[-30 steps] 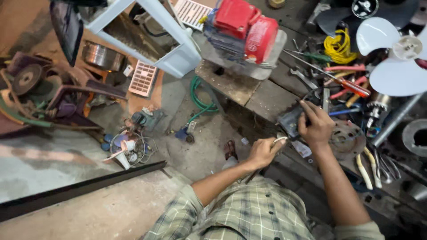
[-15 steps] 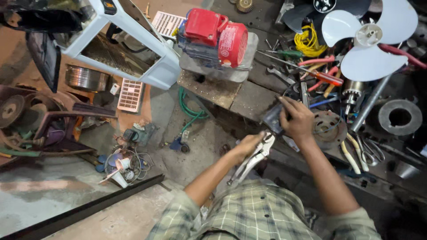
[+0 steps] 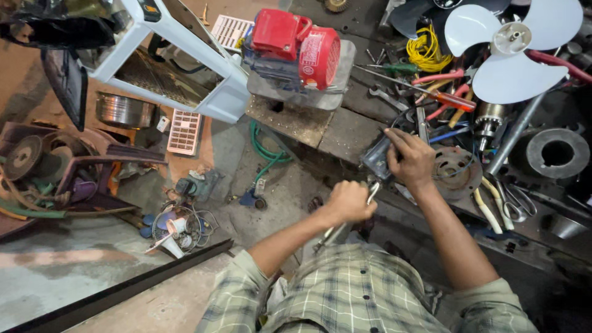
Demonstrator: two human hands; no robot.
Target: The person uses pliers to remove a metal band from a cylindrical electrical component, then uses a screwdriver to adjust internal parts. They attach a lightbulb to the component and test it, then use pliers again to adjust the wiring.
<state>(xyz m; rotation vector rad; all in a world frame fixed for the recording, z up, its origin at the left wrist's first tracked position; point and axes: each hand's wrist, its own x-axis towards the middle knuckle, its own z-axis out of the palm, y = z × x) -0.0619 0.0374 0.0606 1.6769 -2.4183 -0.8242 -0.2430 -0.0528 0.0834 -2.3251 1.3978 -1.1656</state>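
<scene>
My left hand (image 3: 350, 201) is closed around the handles of metal pliers (image 3: 336, 229), whose jaws point up toward a small grey metal part (image 3: 375, 158) at the edge of the workbench. My right hand (image 3: 409, 158) presses down on that grey part and grips it. Both forearms reach out from a checked shirt. A rusty round metal disc (image 3: 455, 171) lies just right of my right hand.
A red motor (image 3: 295, 44) sits on a grey plate at the bench corner. A white fan blade (image 3: 513, 50), yellow wire coil (image 3: 427, 52), screwdrivers (image 3: 441, 95) and wrenches clutter the bench. On the floor lie a green hose (image 3: 264, 151), a white frame (image 3: 179, 52), a steel bowl (image 3: 123, 111) and scrap.
My left hand with the pliers has risen toward the grey part. The view has drifted, with the bench objects sitting lower in the picture.
</scene>
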